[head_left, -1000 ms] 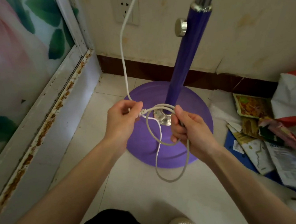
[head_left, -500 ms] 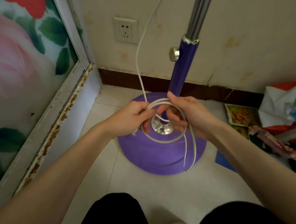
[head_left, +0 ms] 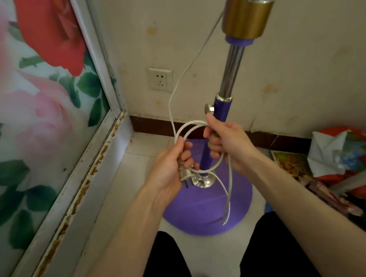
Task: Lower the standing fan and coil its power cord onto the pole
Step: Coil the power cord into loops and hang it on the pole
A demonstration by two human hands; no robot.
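- Grips the cord (head_left: 188,125) and plug (head_left: 187,176) in the curled left hand (head_left: 169,168), just above the purple base (head_left: 239,204).
- Pinches the cord's loops with the right hand (head_left: 230,143), at the pole (head_left: 223,114).
- Leaves one strand rising past the wall socket (head_left: 160,79).

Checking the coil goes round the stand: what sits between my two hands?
In the head view, the purple pole stands between the left hand and right hand, with white cord loops spanning the gap.
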